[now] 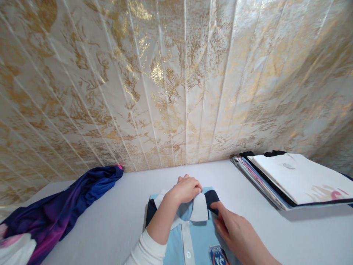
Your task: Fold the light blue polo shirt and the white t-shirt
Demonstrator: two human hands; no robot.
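Observation:
A light blue polo shirt (199, 235) lies front side up, with a white collar, navy shoulder panels and a round badge on the chest. Across its neck reaches my left hand (186, 189), its fingers bent over the back of the collar (199, 209). The fingertips of that hand are partly hidden behind the fabric. On the shirt's right side, my right hand (234, 229) pinches the edge by the navy shoulder panel (211, 198) between thumb and fingers. The shirt's lower part runs out of view at the bottom.
A stack of folded clothes (300, 180), a white printed garment on top, sits at the right. To the left lies a crumpled navy and purple garment (68, 209). Everything rests on a white surface (118, 224) against a gold-patterned curtain (171, 88).

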